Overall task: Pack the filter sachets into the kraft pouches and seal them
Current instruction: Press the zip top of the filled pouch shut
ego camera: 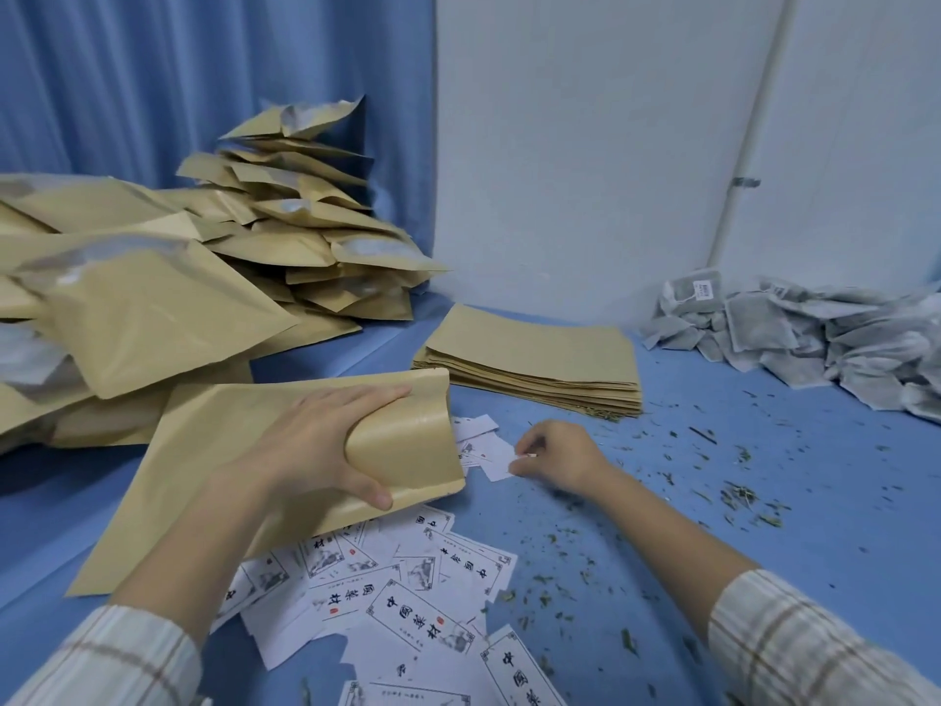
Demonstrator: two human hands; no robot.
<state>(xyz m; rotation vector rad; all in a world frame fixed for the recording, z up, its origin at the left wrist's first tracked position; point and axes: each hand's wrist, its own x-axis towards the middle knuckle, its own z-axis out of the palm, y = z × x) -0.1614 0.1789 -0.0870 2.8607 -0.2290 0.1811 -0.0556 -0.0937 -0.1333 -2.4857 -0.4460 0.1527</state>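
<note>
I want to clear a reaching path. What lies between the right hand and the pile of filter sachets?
In the head view, only blue table strewn with loose leaf bits lies between the right hand and the filter sachets.

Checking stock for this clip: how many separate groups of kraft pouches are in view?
3: a loose heap at left, a flat stack at centre, and one pouch held by the left hand. More may lie beneath the heap.
</note>
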